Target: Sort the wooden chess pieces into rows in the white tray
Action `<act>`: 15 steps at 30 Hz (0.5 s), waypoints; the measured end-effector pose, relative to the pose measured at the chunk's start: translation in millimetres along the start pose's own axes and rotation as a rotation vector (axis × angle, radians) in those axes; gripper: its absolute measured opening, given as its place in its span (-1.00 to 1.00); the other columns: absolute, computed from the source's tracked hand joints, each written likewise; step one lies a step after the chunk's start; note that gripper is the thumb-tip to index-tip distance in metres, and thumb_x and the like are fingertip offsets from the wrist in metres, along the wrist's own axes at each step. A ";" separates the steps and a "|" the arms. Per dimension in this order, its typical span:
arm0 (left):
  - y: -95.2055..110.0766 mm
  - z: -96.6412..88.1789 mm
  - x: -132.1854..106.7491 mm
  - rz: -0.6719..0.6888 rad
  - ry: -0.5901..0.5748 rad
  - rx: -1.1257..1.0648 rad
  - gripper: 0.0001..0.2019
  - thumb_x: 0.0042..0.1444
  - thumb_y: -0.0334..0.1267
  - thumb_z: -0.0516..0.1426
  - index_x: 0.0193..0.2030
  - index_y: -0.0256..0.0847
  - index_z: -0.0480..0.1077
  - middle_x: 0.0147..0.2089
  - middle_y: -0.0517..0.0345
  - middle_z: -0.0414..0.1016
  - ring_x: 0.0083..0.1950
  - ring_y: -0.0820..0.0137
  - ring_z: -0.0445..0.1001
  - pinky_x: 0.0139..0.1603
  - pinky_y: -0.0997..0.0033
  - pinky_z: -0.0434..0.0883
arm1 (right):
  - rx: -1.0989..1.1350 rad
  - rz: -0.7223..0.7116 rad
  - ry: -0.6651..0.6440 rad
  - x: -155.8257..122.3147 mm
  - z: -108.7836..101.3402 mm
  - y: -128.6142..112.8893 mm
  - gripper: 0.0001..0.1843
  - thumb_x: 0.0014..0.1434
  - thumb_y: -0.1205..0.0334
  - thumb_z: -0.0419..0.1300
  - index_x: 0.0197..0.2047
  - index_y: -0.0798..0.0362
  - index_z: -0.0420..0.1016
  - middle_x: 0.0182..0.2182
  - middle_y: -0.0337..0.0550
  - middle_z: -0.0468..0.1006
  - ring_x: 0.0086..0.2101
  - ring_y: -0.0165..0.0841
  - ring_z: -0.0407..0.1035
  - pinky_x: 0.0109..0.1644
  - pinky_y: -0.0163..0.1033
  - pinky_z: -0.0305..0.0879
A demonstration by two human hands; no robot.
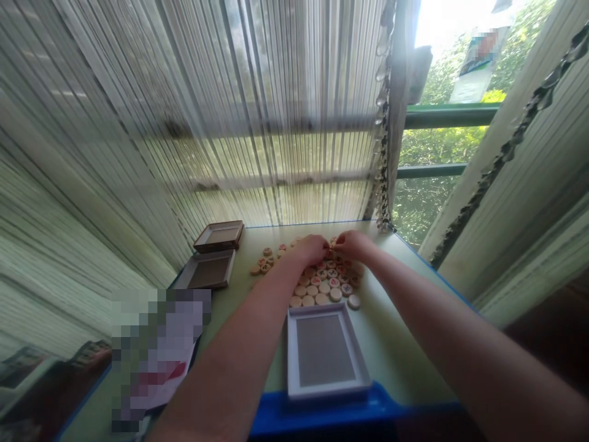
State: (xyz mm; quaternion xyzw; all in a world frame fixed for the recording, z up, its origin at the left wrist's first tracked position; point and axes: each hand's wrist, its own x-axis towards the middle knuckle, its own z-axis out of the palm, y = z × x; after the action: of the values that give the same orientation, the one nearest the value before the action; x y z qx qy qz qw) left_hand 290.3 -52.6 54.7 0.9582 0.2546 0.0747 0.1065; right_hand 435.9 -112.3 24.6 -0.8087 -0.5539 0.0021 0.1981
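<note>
Several round wooden game discs (322, 287) with red and dark markings lie spread on a pale green table (396, 344). My left hand (311, 248) rests knuckles-up on the far part of the pile, fingers curled over discs. My right hand (352, 244) sits just beside it, fingertips pinched together at the discs. What either hand holds is too small to make out. An empty white-rimmed box tray (324, 351) lies close in front of the discs, between my forearms.
Two brown shallow box halves (216, 253) lie at the table's left. Blurred papers (156, 350) sit at the near left. A blue edge (322, 414) borders the table front. String curtains (230, 123) hang behind; an open window (427, 184) is at the right.
</note>
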 end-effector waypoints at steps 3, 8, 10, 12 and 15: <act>0.5 1.1 0.0 -0.014 0.000 0.003 -0.79 -0.01 -0.31 0.07 -0.32 -0.20 0.54 -0.30 -0.02 0.54 -0.23 0.24 0.46 -0.14 0.34 0.34 | 0.014 0.024 -0.011 3.9 0.9 -1.7 -0.79 -0.11 0.16 0.21 -0.38 0.04 0.59 -0.42 -0.07 0.60 -0.38 -0.26 0.44 -0.38 -0.28 0.23; -1.0 1.9 1.9 -0.055 0.011 0.008 -0.79 -0.05 -0.35 0.10 -0.31 -0.21 0.55 -0.28 -0.05 0.54 -0.22 0.22 0.47 -0.12 0.31 0.35 | 0.119 0.043 0.114 -8.5 0.4 -3.9 -0.72 -0.08 0.15 0.19 -0.28 0.08 0.56 -0.38 -0.06 0.60 -0.37 -0.27 0.44 -0.37 -0.29 0.24; -2.5 1.7 4.9 -0.058 0.030 0.002 -0.77 -0.06 -0.36 0.10 -0.27 -0.23 0.55 -0.24 -0.08 0.54 -0.19 0.19 0.47 -0.10 0.28 0.35 | 0.194 0.019 0.175 -21.8 -3.0 -4.8 -0.71 -0.05 0.15 0.17 -0.26 0.08 0.56 -0.35 -0.06 0.59 -0.34 -0.27 0.44 -0.33 -0.28 0.26; -3.8 1.2 8.4 -0.043 0.061 -0.026 -0.74 -0.04 -0.34 0.08 -0.23 -0.24 0.54 -0.21 -0.07 0.54 -0.16 0.20 0.47 -0.07 0.28 0.34 | 0.236 -0.026 0.205 -37.3 -7.6 -3.9 -0.75 -0.03 0.16 0.17 -0.30 0.08 0.56 -0.34 -0.06 0.59 -0.31 -0.27 0.43 -0.26 -0.28 0.26; -4.6 0.2 12.0 -0.004 0.104 -0.089 -0.70 -0.01 -0.33 0.05 -0.16 -0.23 0.52 -0.18 0.00 0.55 -0.14 0.26 0.46 -0.04 0.33 0.34 | 0.221 -0.079 0.231 -56.9 -12.9 2.9 -0.79 -0.02 0.16 0.17 -0.36 0.05 0.56 -0.36 -0.10 0.58 -0.31 -0.29 0.42 -0.19 -0.26 0.25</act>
State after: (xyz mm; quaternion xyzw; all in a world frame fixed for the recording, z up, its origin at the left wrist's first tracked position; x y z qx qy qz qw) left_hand 298.4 -42.7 54.5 0.9468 0.2583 0.1356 0.1359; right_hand 419.4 -168.4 23.2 -0.7543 -0.5554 -0.0376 0.3481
